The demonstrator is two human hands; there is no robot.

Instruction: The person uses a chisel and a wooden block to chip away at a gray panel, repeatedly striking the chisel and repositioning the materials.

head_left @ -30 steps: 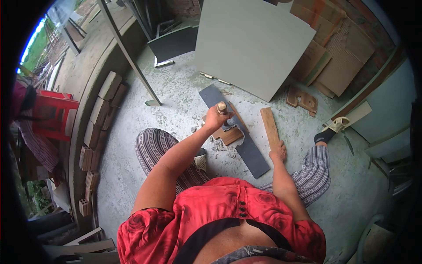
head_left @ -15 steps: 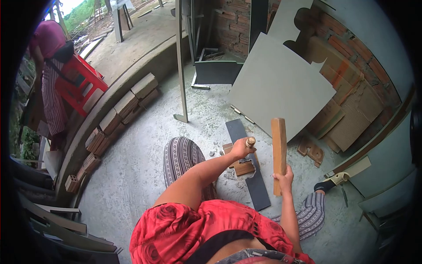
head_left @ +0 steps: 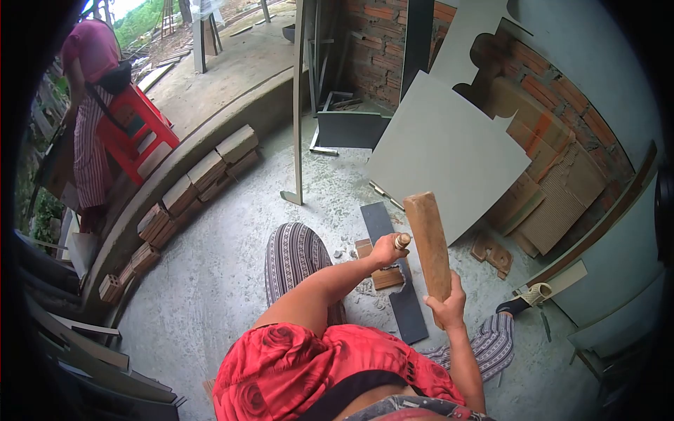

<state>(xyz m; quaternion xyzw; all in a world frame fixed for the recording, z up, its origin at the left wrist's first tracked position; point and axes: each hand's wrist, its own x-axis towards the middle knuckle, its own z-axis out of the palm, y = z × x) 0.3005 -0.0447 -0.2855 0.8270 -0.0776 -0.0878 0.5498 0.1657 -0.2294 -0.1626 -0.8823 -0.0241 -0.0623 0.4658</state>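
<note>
My left hand (head_left: 386,251) is closed around an upright tool handle (head_left: 401,241) with a round metal-ringed top; its lower end is hidden. Below it lies a small brown wooden block (head_left: 387,278) on a long dark board (head_left: 408,309), with pale chips (head_left: 366,286) around. The board's edge looks ragged beside the block. My right hand (head_left: 448,303) grips the lower part of a thick wooden bat (head_left: 427,238), whose top end is raised just right of the handle.
Bricks (head_left: 179,195) line a curved ledge at the left. A person (head_left: 91,63) bends by a red stool (head_left: 137,130). A thin post (head_left: 298,126) stands ahead. A grey panel (head_left: 449,147) and cardboard (head_left: 562,203) lean at the right. A cut wooden piece (head_left: 491,254) lies nearby.
The bat has tilted, its top end moving left toward the handle and looking larger. My left hand still holds the handle. The whole view has shifted slightly.
</note>
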